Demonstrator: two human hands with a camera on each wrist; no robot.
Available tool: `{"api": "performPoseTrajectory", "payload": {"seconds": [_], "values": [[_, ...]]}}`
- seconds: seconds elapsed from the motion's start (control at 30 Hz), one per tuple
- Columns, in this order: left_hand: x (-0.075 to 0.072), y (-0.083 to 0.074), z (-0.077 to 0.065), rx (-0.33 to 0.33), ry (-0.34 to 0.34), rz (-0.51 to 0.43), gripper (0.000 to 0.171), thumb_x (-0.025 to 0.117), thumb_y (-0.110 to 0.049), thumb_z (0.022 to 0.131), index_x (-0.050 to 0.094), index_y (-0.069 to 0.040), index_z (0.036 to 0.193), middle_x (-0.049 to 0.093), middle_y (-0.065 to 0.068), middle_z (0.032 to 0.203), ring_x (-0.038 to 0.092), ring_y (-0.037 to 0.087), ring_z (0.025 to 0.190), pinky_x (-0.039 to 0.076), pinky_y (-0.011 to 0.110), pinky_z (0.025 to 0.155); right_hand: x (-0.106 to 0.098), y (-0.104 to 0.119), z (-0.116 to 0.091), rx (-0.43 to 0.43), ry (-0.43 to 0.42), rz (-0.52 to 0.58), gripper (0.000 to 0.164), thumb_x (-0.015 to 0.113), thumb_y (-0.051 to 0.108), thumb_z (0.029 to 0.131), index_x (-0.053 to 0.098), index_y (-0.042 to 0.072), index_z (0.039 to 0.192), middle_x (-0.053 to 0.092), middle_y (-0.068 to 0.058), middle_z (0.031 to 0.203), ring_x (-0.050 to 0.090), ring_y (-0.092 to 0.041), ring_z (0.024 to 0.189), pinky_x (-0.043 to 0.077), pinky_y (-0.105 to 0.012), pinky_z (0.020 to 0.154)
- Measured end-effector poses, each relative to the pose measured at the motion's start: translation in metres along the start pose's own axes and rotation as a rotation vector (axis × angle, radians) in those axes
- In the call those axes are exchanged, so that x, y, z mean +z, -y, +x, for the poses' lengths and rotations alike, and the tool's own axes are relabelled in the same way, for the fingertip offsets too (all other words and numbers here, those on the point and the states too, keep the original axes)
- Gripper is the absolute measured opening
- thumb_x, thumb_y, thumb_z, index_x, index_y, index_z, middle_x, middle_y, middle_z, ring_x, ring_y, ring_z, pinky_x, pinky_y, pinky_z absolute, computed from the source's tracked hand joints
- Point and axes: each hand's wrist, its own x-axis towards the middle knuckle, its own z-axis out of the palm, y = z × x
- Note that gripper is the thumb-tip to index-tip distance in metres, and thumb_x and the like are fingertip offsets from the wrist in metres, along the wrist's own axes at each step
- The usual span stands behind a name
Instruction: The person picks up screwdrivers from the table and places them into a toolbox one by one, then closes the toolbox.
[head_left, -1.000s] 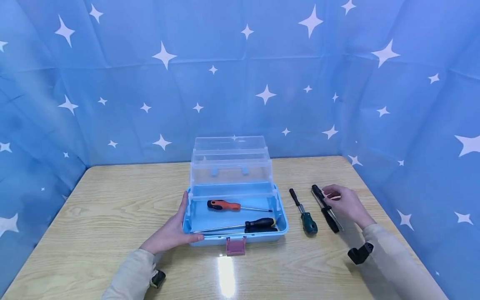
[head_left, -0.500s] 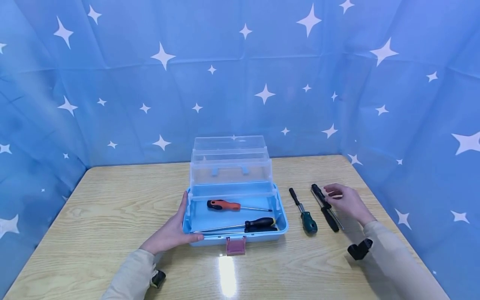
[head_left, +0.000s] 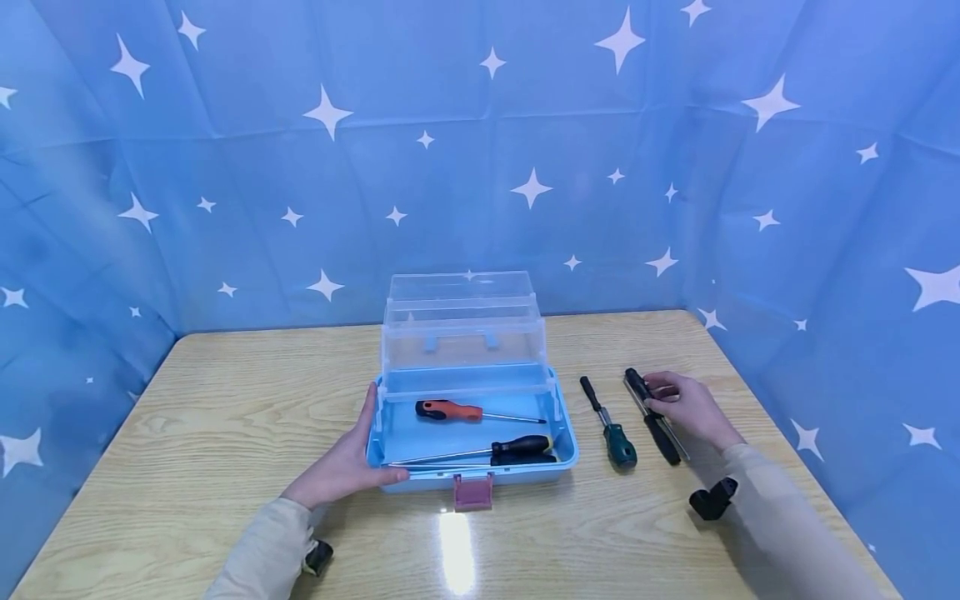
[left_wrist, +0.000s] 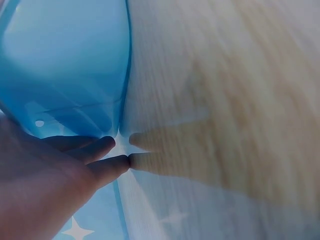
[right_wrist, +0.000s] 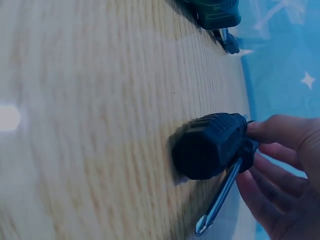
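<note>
The head view shows my left hand against the left end of a blue toolbox, its thumb at the front corner. In the left wrist view its fingers lie straight along the box's side. Inside the box lie an orange-and-black screwdriver and two black-handled screwdrivers near the front wall. My right hand pinches the black handle of a screwdriver, which lies close beside another black-handled screwdriver pointing the opposite way.
A green-handled screwdriver with a black end lies on the wooden table between the box and my right hand. The box's clear lid stands raised at the back, and its pink latch hangs down in front. A starry blue curtain surrounds the table.
My right hand has shifted slightly left, and its fingers have come in onto the screwdriver's handle. My left hand and the toolbox have stayed in place.
</note>
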Motion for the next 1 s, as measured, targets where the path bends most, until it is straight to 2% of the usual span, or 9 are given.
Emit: {"api": "performPoseTrajectory", "payload": {"seconds": [0.33, 0.6, 0.83, 1.0], "values": [[-0.0003, -0.0002, 0.0004, -0.003, -0.002, 0.007, 0.127, 0.083, -0.024, 0.077, -0.02, -0.032, 0.151, 0.001, 0.016, 0.16, 0.015, 0.044, 0.141, 0.019, 0.061, 0.107, 0.0007, 0.0017, 0.0003, -0.011, -0.015, -0.013, 0.041, 0.067, 0.003, 0.089, 0.055, -0.009, 0.126, 0.064, -0.023, 0.104, 0.062, -0.037, 0.093, 0.052, -0.033, 0.066], [-0.0003, 0.001, 0.0002, -0.001, 0.003, 0.001, 0.127, 0.083, -0.024, 0.077, -0.02, -0.033, 0.151, -0.001, 0.017, 0.16, 0.015, 0.045, 0.14, 0.02, 0.061, 0.107, 0.0018, -0.0007, -0.0006, 0.017, -0.015, 0.002, 0.039, 0.063, 0.0, 0.089, 0.056, -0.009, 0.127, 0.063, -0.025, 0.107, 0.061, -0.04, 0.096, 0.054, -0.044, 0.073], [0.0, 0.0, -0.0001, 0.001, -0.003, 0.001, 0.126, 0.082, -0.021, 0.078, -0.02, -0.031, 0.151, 0.001, 0.017, 0.16, 0.015, 0.044, 0.141, 0.018, 0.061, 0.108, -0.0002, -0.0007, -0.0035, 0.012, -0.025, 0.013, 0.039, 0.064, 0.001, 0.089, 0.056, -0.008, 0.127, 0.063, -0.027, 0.111, 0.061, -0.04, 0.097, 0.053, -0.033, 0.069], [0.0004, -0.0004, -0.0002, -0.009, -0.005, 0.013, 0.127, 0.083, -0.023, 0.077, -0.02, -0.029, 0.151, 0.001, 0.017, 0.16, 0.014, 0.044, 0.141, 0.018, 0.062, 0.107, -0.0026, 0.0018, -0.0063, 0.007, -0.026, 0.027, 0.04, 0.064, 0.002, 0.09, 0.056, -0.007, 0.128, 0.061, -0.028, 0.114, 0.061, -0.04, 0.098, 0.054, -0.032, 0.069]]}}
